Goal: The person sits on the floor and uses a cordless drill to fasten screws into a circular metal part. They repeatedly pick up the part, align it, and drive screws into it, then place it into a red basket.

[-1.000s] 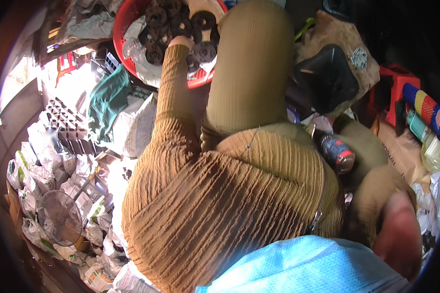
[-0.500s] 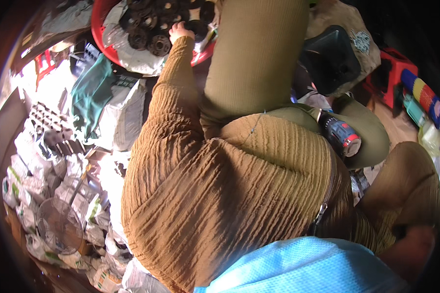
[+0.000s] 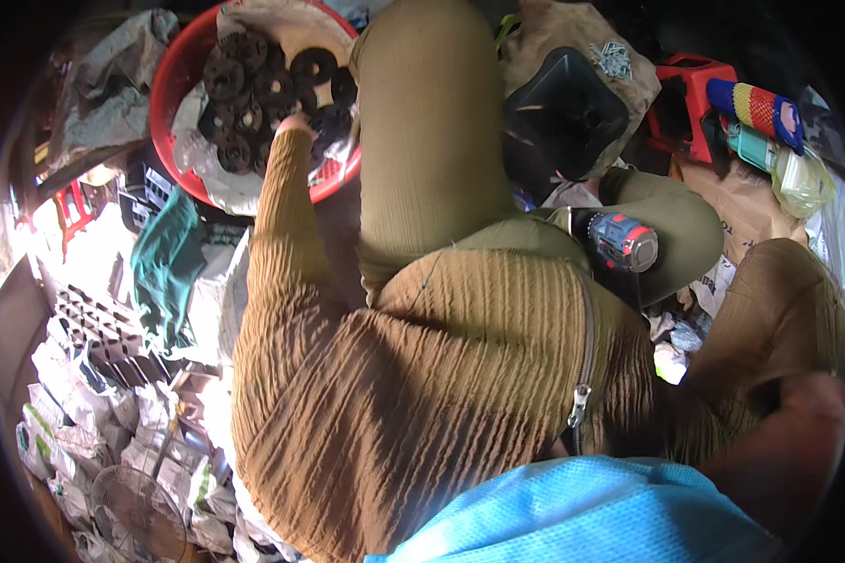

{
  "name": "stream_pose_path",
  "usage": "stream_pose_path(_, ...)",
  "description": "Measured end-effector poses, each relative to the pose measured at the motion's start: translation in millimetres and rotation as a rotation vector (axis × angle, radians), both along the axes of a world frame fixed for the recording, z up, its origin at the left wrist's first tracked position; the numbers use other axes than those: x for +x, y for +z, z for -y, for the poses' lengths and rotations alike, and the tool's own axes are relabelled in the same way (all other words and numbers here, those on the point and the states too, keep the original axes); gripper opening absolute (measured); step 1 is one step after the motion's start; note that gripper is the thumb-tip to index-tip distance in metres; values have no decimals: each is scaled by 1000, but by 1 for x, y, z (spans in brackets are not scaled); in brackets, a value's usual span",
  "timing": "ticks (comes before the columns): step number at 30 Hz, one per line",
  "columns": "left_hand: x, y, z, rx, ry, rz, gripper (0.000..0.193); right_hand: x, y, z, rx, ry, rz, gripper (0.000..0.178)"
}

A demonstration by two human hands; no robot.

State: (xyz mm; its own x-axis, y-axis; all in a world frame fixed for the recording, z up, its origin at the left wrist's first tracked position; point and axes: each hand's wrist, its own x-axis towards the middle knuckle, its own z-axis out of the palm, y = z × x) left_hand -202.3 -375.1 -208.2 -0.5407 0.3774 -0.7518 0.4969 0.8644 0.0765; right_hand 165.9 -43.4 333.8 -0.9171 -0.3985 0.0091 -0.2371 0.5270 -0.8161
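A red plastic basin [image 3: 162, 117], lined with pale sacking, holds several dark round discs [image 3: 314, 68] with centre holes. My left hand [image 3: 296, 124] reaches down among these discs at the basin's near side. Its fingers are mostly hidden, so I cannot make out whether it grips one. At the lower right my right hand [image 3: 798, 436] is close to the camera and blurred, with no clear fingers and nothing plainly in it. Between my body and my bent leg lies a cordless drill [image 3: 622, 242], dark with red trim.
Beyond my leg sit a black plastic tray [image 3: 569, 113] and a pile of small screws [image 3: 612, 60] on brown sacking. A red stool [image 3: 683, 94] and a striped knitted roll [image 3: 756, 113] are at the right. Left are a green cloth [image 3: 167, 267], a fan [image 3: 139, 514] and several filled bags.
My view has shifted, bringing more of the basin into sight. My left hand remains among the discs, its fingers now less visible. My right hand has risen slightly, still blurred.
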Motion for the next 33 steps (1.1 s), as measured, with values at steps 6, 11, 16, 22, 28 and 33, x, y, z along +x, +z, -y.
stream_pose_path(6, -8, 161, -4, 756, 889, -176, 56, 31, 0, 6, 4, -87, -87, 26)
stream_pose_path(11, 14, 339, -106, 1564, 652, -93, 41, 46, -4, 3, -13, -163, -123, 26)
stream_pose_path(16, 89, 411, -245, 1838, 381, 351, 19, 57, -3, -24, -131, -352, -122, 27)
stream_pose_path(22, 184, 390, -349, 2254, -237, 561, 15, 62, -59, -94, -697, -854, 132, 27)
stream_pose_path(28, 195, 357, -357, 2093, -661, 106, 19, 55, -182, -120, -1355, -852, 85, 25)
stream_pose_path(33, 203, 339, -352, 1526, 137, 751, 33, 58, -225, -122, -1190, -1119, 163, 32)
